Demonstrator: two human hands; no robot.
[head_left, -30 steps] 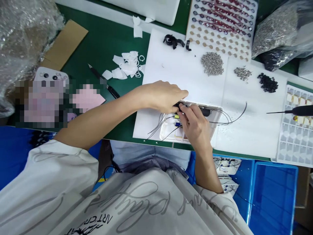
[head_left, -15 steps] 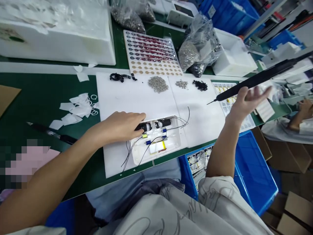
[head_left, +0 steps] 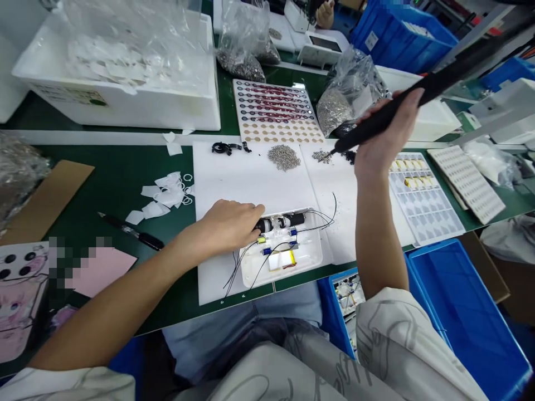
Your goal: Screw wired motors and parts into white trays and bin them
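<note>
My left hand rests with curled fingers on the left end of a white plastic housing, pressing a black cylindrical motor there. Inside the housing lie small blue and yellow parts, a flat yellow battery and thin black wires trailing out both sides. My right hand is raised above the table, fingers wrapped round a long black electric screwdriver, whose tip hangs over a small pile of silver screws.
On the white mat lie a larger screw pile, black clips and black washers. A card of red-beaded parts, screw bags and a foam box stand behind. White trays sit right, blue bins below, a black pen left.
My right hand left the housing, reached right for the hanging screwdriver, closed on it and brought it over the screws. My left hand stayed on the motor. The view tilted up.
</note>
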